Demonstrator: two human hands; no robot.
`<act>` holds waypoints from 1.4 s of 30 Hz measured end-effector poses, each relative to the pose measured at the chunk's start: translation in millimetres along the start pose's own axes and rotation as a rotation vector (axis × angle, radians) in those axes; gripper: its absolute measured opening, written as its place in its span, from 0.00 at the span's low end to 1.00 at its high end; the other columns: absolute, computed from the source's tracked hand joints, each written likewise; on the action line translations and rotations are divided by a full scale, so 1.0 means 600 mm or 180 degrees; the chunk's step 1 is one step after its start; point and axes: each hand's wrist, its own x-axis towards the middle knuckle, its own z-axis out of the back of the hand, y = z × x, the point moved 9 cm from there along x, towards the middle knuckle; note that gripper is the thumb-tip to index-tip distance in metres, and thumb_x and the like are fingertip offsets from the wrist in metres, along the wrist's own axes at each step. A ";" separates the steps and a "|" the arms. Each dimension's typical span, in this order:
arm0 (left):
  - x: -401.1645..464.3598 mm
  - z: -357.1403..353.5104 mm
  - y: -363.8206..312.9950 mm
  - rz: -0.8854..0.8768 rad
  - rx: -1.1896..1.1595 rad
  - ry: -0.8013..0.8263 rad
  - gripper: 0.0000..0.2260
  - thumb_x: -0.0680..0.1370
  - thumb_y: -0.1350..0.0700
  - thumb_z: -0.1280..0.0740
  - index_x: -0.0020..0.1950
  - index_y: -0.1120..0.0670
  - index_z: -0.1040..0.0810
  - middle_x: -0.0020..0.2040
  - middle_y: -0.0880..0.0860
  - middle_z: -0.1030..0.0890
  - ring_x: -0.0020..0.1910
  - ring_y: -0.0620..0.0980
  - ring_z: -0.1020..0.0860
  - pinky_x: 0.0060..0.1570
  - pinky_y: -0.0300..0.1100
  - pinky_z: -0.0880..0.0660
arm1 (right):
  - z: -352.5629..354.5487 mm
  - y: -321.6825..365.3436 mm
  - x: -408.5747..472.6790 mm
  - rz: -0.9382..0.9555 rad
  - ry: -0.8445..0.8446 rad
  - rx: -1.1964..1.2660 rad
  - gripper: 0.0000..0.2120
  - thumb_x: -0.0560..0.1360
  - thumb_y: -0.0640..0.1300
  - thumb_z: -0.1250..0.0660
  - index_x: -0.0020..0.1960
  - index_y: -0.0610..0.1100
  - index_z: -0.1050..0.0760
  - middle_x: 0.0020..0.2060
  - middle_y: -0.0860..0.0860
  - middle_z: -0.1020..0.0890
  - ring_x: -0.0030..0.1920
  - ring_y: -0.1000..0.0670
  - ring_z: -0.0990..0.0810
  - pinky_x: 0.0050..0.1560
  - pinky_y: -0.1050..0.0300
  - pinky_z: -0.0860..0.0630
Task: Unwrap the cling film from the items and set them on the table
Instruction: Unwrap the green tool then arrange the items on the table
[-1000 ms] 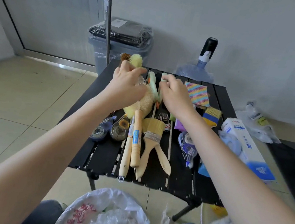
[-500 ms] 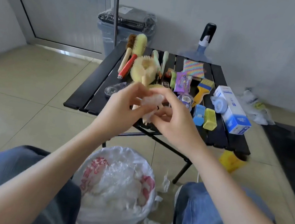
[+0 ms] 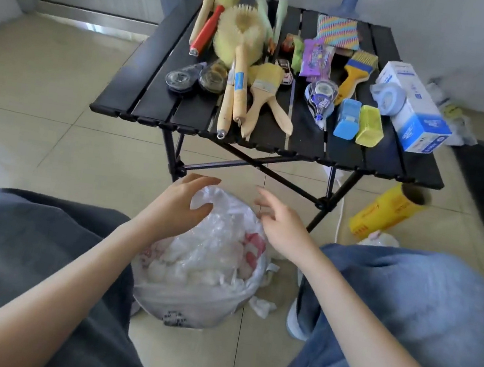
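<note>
Entry, one moment, with the black slatted counter [image 3: 153, 99] as our landmark. Below its near edge, on the floor between our knees, we list a white plastic bag [image 3: 204, 287] filled with crumpled cling film [image 3: 214, 241]. Over the bag's mouth we hold both hands: the left hand [image 3: 178, 208] with relaxed fingers [image 3: 203, 181] spread in a loose arc, touching or just above the film, gripping nothing; the right hand [image 3: 284, 226] likewise slack, fingers loosely parted and holding nothing. We cannot tell whether either palm presses the film. On the counter we record the unwrapped items: a round yellow brush [image 3: 239, 36] near the far middle, a red-handled brush [image 3: 204, 35] on its left, two flat paintbrushes [image 3: 263, 90] at the near middle, tape dispensers [image 3: 193, 78] at the near left, a blue block [image 3: 347, 119] and a yellow block [image 3: 370, 125] at the near right, a white and blue box [image 3: 413, 108] at the right edge, and a striped cloth [image 3: 336, 31] at the far right. We judge the step in hand to be discarding spent film. To do it well we push the film well down so it does not spring out, keep the bag upright, then check the counter for anything with film left on it.
</note>
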 end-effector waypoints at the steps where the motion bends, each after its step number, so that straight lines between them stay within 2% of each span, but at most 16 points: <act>1: 0.006 -0.009 0.005 -0.0014 0.0141 0.0016 0.21 0.80 0.55 0.37 0.73 0.47 0.34 0.71 0.47 0.33 0.67 0.49 0.32 0.62 0.41 0.33 | 0.005 -0.021 0.006 -0.0146 -0.0096 0.0038 0.27 0.79 0.35 0.47 0.76 0.50 0.41 0.70 0.49 0.30 0.58 0.45 0.23 0.50 0.54 0.25; 3: 0.017 -0.036 0.009 -0.0109 0.0484 0.0106 0.22 0.79 0.54 0.37 0.73 0.48 0.35 0.72 0.49 0.34 0.69 0.52 0.33 0.65 0.45 0.34 | 0.005 -0.070 0.013 -0.0521 -0.0193 -0.0011 0.27 0.78 0.35 0.47 0.76 0.48 0.40 0.71 0.47 0.30 0.60 0.46 0.25 0.51 0.56 0.27; 7: 0.023 -0.130 0.001 -0.0417 0.1132 0.0626 0.25 0.80 0.48 0.38 0.76 0.49 0.39 0.76 0.51 0.40 0.75 0.53 0.42 0.71 0.49 0.41 | -0.030 -0.180 0.003 -0.1278 0.0087 -0.0121 0.26 0.77 0.34 0.47 0.74 0.46 0.37 0.70 0.45 0.29 0.68 0.43 0.30 0.65 0.50 0.30; 10: 0.026 -0.193 -0.013 -0.0750 0.1506 0.0872 0.31 0.78 0.39 0.40 0.77 0.48 0.45 0.78 0.49 0.45 0.77 0.51 0.50 0.74 0.48 0.52 | -0.058 -0.222 -0.013 -0.1535 0.0166 0.0386 0.24 0.78 0.32 0.48 0.71 0.44 0.33 0.65 0.45 0.25 0.63 0.43 0.26 0.61 0.50 0.28; 13: 0.031 -0.252 -0.022 -0.0972 0.1868 0.1107 0.39 0.74 0.30 0.44 0.78 0.47 0.50 0.79 0.49 0.50 0.78 0.50 0.56 0.75 0.51 0.61 | -0.092 -0.235 -0.014 -0.1573 0.0204 0.1050 0.23 0.80 0.32 0.46 0.73 0.43 0.38 0.65 0.46 0.27 0.63 0.46 0.27 0.60 0.55 0.29; 16: 0.040 -0.295 -0.022 -0.1099 0.2146 0.1227 0.43 0.71 0.27 0.45 0.79 0.49 0.50 0.79 0.52 0.51 0.78 0.51 0.57 0.72 0.51 0.67 | -0.113 -0.235 0.004 -0.1434 0.0320 0.1342 0.24 0.77 0.28 0.46 0.70 0.43 0.34 0.57 0.48 0.24 0.52 0.51 0.24 0.46 0.63 0.27; 18: 0.052 -0.304 -0.010 -0.1001 0.2273 0.1295 0.43 0.72 0.30 0.40 0.78 0.51 0.50 0.79 0.52 0.50 0.78 0.52 0.56 0.73 0.51 0.65 | -0.124 -0.231 0.017 -0.1331 0.0483 0.1363 0.24 0.74 0.25 0.45 0.64 0.44 0.30 0.48 0.49 0.22 0.47 0.51 0.24 0.43 0.62 0.27; 20: 0.065 -0.303 0.008 -0.0894 0.2442 0.1384 0.43 0.72 0.31 0.39 0.78 0.53 0.50 0.78 0.52 0.47 0.78 0.52 0.55 0.73 0.52 0.62 | -0.136 -0.231 0.030 -0.1287 0.0608 0.1420 0.23 0.72 0.25 0.45 0.59 0.45 0.27 0.43 0.51 0.21 0.45 0.51 0.23 0.49 0.56 0.25; 25: 0.075 -0.293 0.030 -0.0769 0.2401 0.1459 0.39 0.72 0.33 0.37 0.77 0.50 0.45 0.75 0.52 0.40 0.78 0.52 0.52 0.73 0.54 0.62 | -0.110 -0.291 0.061 -0.1329 0.0220 0.0873 0.17 0.78 0.33 0.47 0.58 0.46 0.25 0.54 0.47 0.19 0.52 0.46 0.20 0.41 0.61 0.27; 28: 0.080 -0.300 0.012 -0.0759 0.2562 0.1347 0.34 0.76 0.37 0.39 0.76 0.52 0.43 0.75 0.54 0.42 0.77 0.54 0.52 0.73 0.54 0.64 | -0.094 -0.352 0.059 -0.1418 0.0137 0.0389 0.17 0.78 0.33 0.46 0.62 0.43 0.27 0.58 0.46 0.21 0.57 0.46 0.22 0.49 0.58 0.29; 30: 0.085 -0.319 -0.019 -0.0801 0.2330 0.1074 0.27 0.78 0.44 0.40 0.73 0.55 0.38 0.73 0.56 0.38 0.76 0.55 0.47 0.74 0.51 0.61 | -0.091 -0.383 0.048 -0.1405 0.0112 0.0165 0.18 0.77 0.32 0.45 0.63 0.41 0.26 0.58 0.46 0.21 0.58 0.46 0.23 0.50 0.58 0.31; 32: 0.086 -0.359 -0.045 -0.0772 0.1857 0.0954 0.20 0.79 0.52 0.40 0.70 0.57 0.33 0.69 0.57 0.34 0.72 0.56 0.39 0.73 0.46 0.52 | -0.086 -0.412 0.039 -0.1430 0.0038 0.0042 0.16 0.79 0.34 0.44 0.64 0.39 0.26 0.58 0.45 0.21 0.59 0.45 0.24 0.50 0.60 0.33; 34: 0.086 -0.416 -0.045 -0.0529 0.1488 0.1121 0.19 0.80 0.58 0.41 0.70 0.57 0.34 0.67 0.56 0.33 0.66 0.55 0.33 0.65 0.44 0.38 | -0.086 -0.441 0.038 -0.1542 0.0034 -0.0066 0.15 0.80 0.37 0.44 0.64 0.37 0.27 0.58 0.42 0.21 0.60 0.42 0.24 0.53 0.57 0.32; 36: 0.088 -0.471 -0.017 -0.0093 0.1283 0.1309 0.21 0.79 0.62 0.41 0.72 0.57 0.37 0.67 0.58 0.35 0.64 0.58 0.30 0.56 0.47 0.30 | -0.094 -0.478 0.035 -0.1902 0.0094 0.0015 0.16 0.80 0.36 0.44 0.66 0.38 0.30 0.59 0.40 0.23 0.59 0.41 0.24 0.55 0.55 0.31; 39: 0.077 -0.531 0.056 0.0601 0.1356 0.1579 0.23 0.79 0.62 0.41 0.73 0.58 0.41 0.70 0.60 0.37 0.65 0.61 0.31 0.58 0.52 0.29 | -0.118 -0.509 0.033 -0.2102 0.0333 0.0123 0.17 0.79 0.34 0.45 0.67 0.37 0.33 0.52 0.42 0.26 0.52 0.45 0.27 0.55 0.51 0.29; 42: 0.048 -0.587 0.103 0.0297 0.1873 0.1898 0.20 0.78 0.61 0.40 0.70 0.55 0.34 0.71 0.58 0.35 0.70 0.60 0.37 0.66 0.51 0.36 | -0.140 -0.521 0.029 -0.2113 0.0490 0.0166 0.17 0.79 0.34 0.47 0.66 0.38 0.33 0.54 0.41 0.25 0.51 0.45 0.27 0.53 0.47 0.27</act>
